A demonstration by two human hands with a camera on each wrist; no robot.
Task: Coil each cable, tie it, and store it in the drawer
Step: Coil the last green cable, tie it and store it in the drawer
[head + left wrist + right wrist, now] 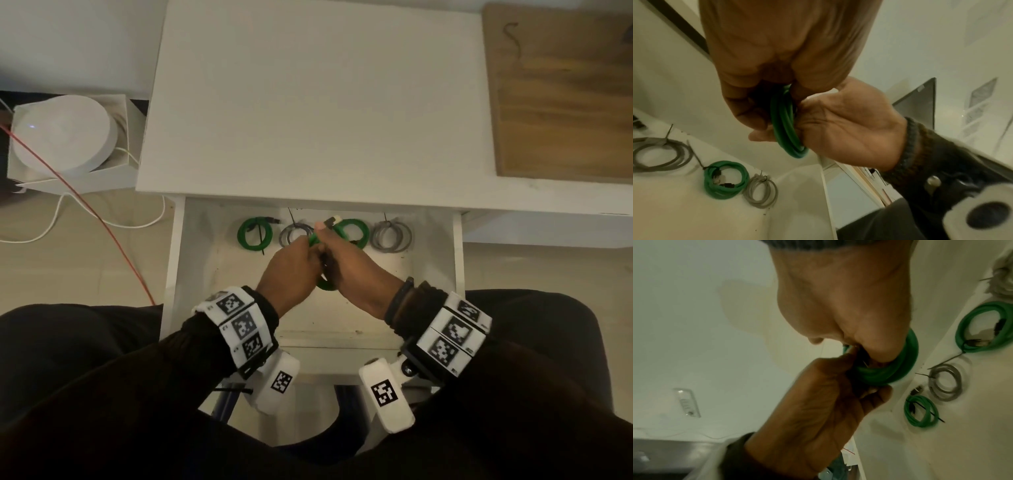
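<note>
Both hands hold one green coiled cable (324, 284) above the open white drawer (421, 291). My left hand (294, 267) curls its fingers round the coil (784, 123) from the left. On the other side my right hand (352, 263) grips the same coil (902, 369), and the cable's dark plug (331, 221) sticks up past its thumb. Whether a tie sits on this coil is hidden by the fingers. Along the drawer's back lie a green coil (255, 235), a grey coil (294, 236), another green coil (356, 233) and another grey coil (392, 236), tied with thin black ties.
The white desk top (318, 102) overhangs the drawer's back. A wooden board (561, 92) lies at the desk's right end. On the floor to the left stand a round white device in a box (65, 133), a red cable (113, 236) and a white cable (51, 226).
</note>
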